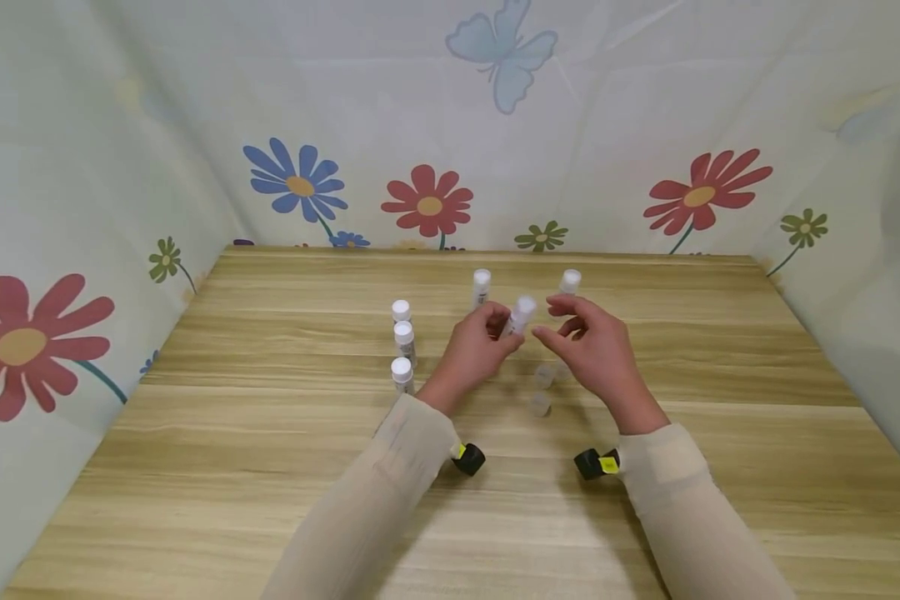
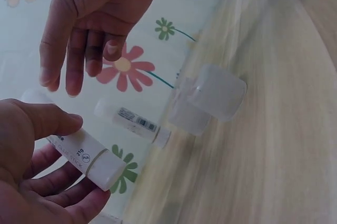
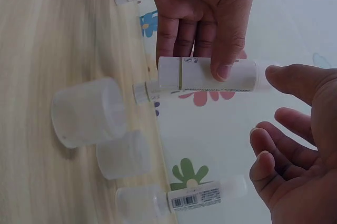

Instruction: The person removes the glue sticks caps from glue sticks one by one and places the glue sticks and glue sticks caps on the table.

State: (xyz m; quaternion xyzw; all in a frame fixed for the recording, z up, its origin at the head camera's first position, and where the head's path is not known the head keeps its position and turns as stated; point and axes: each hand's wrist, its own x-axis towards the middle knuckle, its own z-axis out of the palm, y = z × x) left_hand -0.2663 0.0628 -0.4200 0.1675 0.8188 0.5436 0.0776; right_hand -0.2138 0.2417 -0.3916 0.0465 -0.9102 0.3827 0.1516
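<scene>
My left hand (image 1: 476,350) grips a white glue stick (image 1: 520,315) between thumb and fingers, raised over the table. Its label reads "glue stick" and 21g in the left wrist view, and its base (image 2: 106,170) points toward the tabletop. Beside the stick's upper end is my right hand (image 1: 596,346), fingers loosely bent and holding nothing. The right thumb (image 3: 297,79) overlaps the tip of the stick in the right wrist view. Below the hands, several frosted translucent caps (image 1: 540,405) rest on the wood.
Three glue sticks (image 1: 402,372) stand in a row on the left. Another glue stick (image 1: 482,283) stands behind the left hand, and one more glue stick (image 1: 570,282) behind the right. A flower-printed curtain (image 1: 607,108) lines the back of the wooden table (image 1: 217,467).
</scene>
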